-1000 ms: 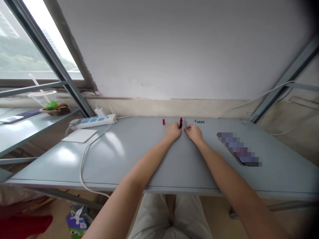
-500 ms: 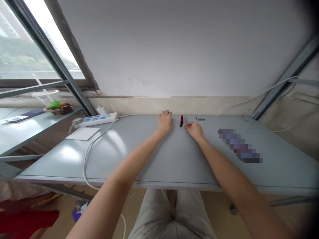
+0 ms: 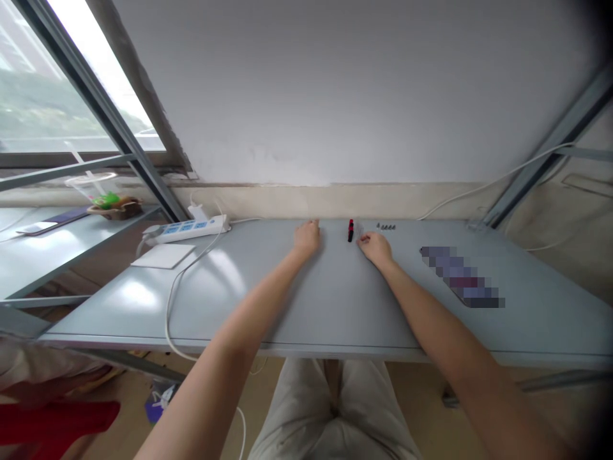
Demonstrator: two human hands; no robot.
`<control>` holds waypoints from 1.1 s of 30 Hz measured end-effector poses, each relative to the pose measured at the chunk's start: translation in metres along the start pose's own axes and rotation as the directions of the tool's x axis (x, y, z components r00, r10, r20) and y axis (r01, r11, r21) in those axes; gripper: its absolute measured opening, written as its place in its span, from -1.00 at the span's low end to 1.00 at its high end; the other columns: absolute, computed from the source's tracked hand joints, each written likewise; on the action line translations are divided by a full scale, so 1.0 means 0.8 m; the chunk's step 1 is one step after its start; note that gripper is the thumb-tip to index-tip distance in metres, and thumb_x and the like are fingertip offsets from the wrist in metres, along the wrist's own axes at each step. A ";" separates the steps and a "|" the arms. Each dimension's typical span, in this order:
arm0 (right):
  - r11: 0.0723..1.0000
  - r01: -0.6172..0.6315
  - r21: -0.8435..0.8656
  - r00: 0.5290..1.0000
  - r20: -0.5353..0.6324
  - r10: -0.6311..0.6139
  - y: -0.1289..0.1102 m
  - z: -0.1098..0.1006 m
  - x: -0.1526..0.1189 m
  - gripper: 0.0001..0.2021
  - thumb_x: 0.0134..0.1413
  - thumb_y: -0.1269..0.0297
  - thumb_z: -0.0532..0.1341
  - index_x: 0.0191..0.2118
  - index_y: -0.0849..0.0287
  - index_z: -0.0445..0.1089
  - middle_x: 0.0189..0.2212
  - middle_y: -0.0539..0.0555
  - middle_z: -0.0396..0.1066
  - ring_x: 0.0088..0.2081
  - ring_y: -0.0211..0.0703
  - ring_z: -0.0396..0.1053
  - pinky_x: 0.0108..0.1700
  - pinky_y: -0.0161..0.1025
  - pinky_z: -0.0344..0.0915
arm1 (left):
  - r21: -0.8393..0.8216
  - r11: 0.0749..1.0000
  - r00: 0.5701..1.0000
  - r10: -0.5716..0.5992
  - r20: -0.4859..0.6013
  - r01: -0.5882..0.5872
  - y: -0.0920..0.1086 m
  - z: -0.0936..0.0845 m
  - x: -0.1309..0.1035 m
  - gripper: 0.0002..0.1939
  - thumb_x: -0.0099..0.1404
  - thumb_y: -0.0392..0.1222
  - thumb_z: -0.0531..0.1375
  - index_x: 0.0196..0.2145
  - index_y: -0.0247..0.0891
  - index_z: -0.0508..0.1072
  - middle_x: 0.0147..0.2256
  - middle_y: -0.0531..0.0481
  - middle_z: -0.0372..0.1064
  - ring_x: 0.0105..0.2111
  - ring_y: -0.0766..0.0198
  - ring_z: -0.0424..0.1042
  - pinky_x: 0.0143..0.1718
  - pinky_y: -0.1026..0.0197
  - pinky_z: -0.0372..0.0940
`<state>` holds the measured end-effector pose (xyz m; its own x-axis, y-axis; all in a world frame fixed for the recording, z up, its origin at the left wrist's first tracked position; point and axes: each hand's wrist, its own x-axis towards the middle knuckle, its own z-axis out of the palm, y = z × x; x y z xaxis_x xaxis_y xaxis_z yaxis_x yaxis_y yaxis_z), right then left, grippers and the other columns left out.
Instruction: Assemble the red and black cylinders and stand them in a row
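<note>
My left hand (image 3: 307,237) rests near the back of the grey desk, left of a small red-and-black object (image 3: 350,230). Its fingers are curled in, and what they hold, if anything, is hidden. On the other side of that object, my right hand (image 3: 376,248) has thumb and fingertips pinched together at the edge of a small clear plastic piece (image 3: 360,229). The piece is faint, and its kind does not show. Several tiny dark pieces like screws (image 3: 387,227) lie in a row behind my right hand.
A phone-like slab (image 3: 462,278), blurred out, lies on the right. To the left are a power strip (image 3: 191,229), a white flat square (image 3: 163,256) and a cable (image 3: 168,313) over the front edge of the desk (image 3: 325,306). A wall stands behind.
My left hand has moved left, away from the red-and-black object, and its fingers have curled in. My right hand stays at the clear piece. The view has shifted slightly.
</note>
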<state>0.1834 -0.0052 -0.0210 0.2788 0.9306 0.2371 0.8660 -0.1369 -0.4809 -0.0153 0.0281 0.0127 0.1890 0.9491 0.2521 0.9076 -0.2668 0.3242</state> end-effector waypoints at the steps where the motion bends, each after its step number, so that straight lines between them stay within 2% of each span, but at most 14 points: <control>1: 1.000 0.001 0.002 1.000 -0.002 -0.001 0.000 0.000 0.000 -0.77 0.02 0.18 0.16 -0.25 0.15 0.46 -0.31 0.14 0.47 -0.22 -0.09 0.40 -0.22 -0.25 0.25 | -0.050 0.998 1.000 -0.026 -0.009 0.025 -0.001 0.000 0.000 -0.69 0.29 -0.29 -0.08 -0.13 -0.31 0.39 -0.17 -0.29 0.39 -0.14 0.06 0.35 -0.14 0.09 0.15; 4: 1.000 0.003 0.000 1.000 0.001 -0.003 -0.001 0.000 0.000 -0.77 0.02 0.18 0.16 -0.25 0.16 0.46 -0.32 0.14 0.47 -0.22 -0.10 0.40 -0.23 -0.26 0.25 | -0.263 0.962 0.991 -0.103 -0.082 0.078 -0.006 0.004 -0.002 -0.76 0.27 -0.27 -0.02 -0.26 -0.30 0.44 -0.24 -0.25 0.42 -0.20 0.12 0.38 -0.18 0.14 0.17; 7: 1.000 0.017 -0.015 1.000 0.016 -0.016 -0.001 -0.002 0.000 -0.77 0.03 0.18 0.15 -0.25 0.16 0.45 -0.32 0.13 0.47 -0.23 -0.11 0.40 -0.25 -0.27 0.24 | -0.513 0.853 0.972 -0.192 -0.137 0.096 -0.009 0.013 -0.009 -0.80 0.24 -0.26 0.03 -0.33 -0.31 0.45 -0.33 -0.19 0.44 -0.29 0.21 0.39 -0.23 0.21 0.19; 9: 0.998 0.030 -0.052 0.999 0.026 -0.028 0.000 -0.004 -0.001 -0.76 0.04 0.17 0.15 -0.24 0.17 0.45 -0.31 0.15 0.46 -0.23 -0.09 0.39 -0.26 -0.26 0.24 | -0.632 0.768 0.968 -0.224 -0.113 0.104 -0.010 0.020 -0.015 -0.82 0.23 -0.24 0.06 -0.35 -0.33 0.44 -0.38 -0.16 0.44 -0.36 0.25 0.39 -0.27 0.23 0.21; 12: 0.984 0.049 -0.168 0.998 0.044 -0.043 -0.002 -0.011 -0.004 -0.76 0.03 0.18 0.15 -0.25 0.20 0.44 -0.30 0.20 0.45 -0.24 -0.05 0.39 -0.28 -0.23 0.23 | -0.729 0.679 0.977 -0.200 -0.077 0.081 -0.006 0.024 -0.023 -0.83 0.21 -0.24 0.08 -0.36 -0.35 0.44 -0.41 -0.12 0.43 -0.43 0.32 0.36 -0.32 0.26 0.22; 14: 0.973 0.076 -0.220 0.996 0.071 -0.061 -0.007 -0.015 -0.007 -0.79 0.04 0.21 0.15 -0.31 0.22 0.43 -0.33 0.23 0.45 -0.26 -0.03 0.39 -0.29 -0.23 0.22 | -0.778 0.625 0.981 -0.183 -0.058 0.071 0.000 0.023 -0.028 -0.83 0.22 -0.23 0.08 -0.36 -0.35 0.44 -0.41 -0.11 0.43 -0.48 0.35 0.34 -0.37 0.28 0.21; 16: 0.977 0.118 -0.178 0.990 0.093 -0.103 -0.017 -0.018 -0.012 -0.78 0.09 0.21 0.09 -0.38 0.22 0.42 -0.36 0.23 0.44 -0.29 -0.05 0.38 -0.31 -0.25 0.20 | -0.812 0.577 0.983 -0.182 -0.024 0.087 0.007 0.020 -0.032 -0.82 0.22 -0.22 0.09 -0.36 -0.35 0.44 -0.42 -0.11 0.43 -0.52 0.39 0.30 -0.42 0.29 0.20; 20: 0.975 0.193 0.107 0.973 0.110 -0.205 -0.040 -0.020 -0.021 -0.63 0.20 0.09 -0.07 -0.40 0.19 0.35 -0.44 0.15 0.42 -0.38 -0.14 0.35 -0.37 -0.29 0.17 | -0.871 0.470 0.983 -0.169 0.074 0.146 0.020 0.010 -0.039 -0.83 0.23 -0.22 0.09 -0.32 -0.35 0.44 -0.40 -0.10 0.43 -0.58 0.45 0.23 -0.48 0.33 0.17; 24: 0.922 0.222 0.318 0.956 0.113 -0.270 -0.052 -0.020 -0.028 -0.61 0.21 0.08 -0.12 -0.44 0.19 0.30 -0.54 0.08 0.36 -0.44 -0.18 0.31 -0.36 -0.30 0.16 | -0.920 0.366 0.989 -0.075 0.125 0.144 0.027 0.001 -0.047 -0.85 0.23 -0.23 0.11 -0.29 -0.34 0.43 -0.39 -0.08 0.43 -0.62 0.50 0.17 -0.53 0.36 0.13; 29: 0.887 0.180 0.426 0.963 0.106 -0.247 -0.055 -0.020 -0.029 -0.63 0.19 0.10 -0.10 -0.48 0.19 0.27 -0.56 0.05 0.33 -0.48 -0.20 0.28 -0.37 -0.29 0.15 | -0.931 0.339 0.991 -0.021 0.136 0.135 0.031 -0.004 -0.051 -0.84 0.24 -0.27 0.09 -0.25 -0.37 0.41 -0.38 -0.09 0.43 -0.64 0.51 0.14 -0.59 0.37 0.04; 33: 0.910 0.207 0.358 0.969 0.052 -0.241 -0.055 -0.019 -0.028 -0.66 0.18 0.12 -0.06 -0.46 0.18 0.28 -0.51 0.07 0.36 -0.45 -0.19 0.29 -0.37 -0.29 0.14 | -0.926 0.351 0.990 -0.065 0.128 0.143 0.029 -0.004 -0.049 -0.82 0.25 -0.26 0.08 -0.24 -0.37 0.42 -0.36 -0.09 0.43 -0.63 0.51 0.14 -0.59 0.37 0.04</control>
<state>0.1451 -0.0255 0.0081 0.0401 0.9526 0.3015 0.6975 0.1893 -0.6911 -0.0027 -0.0160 0.0128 0.1763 0.9780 0.1114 -0.0019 -0.1128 0.9936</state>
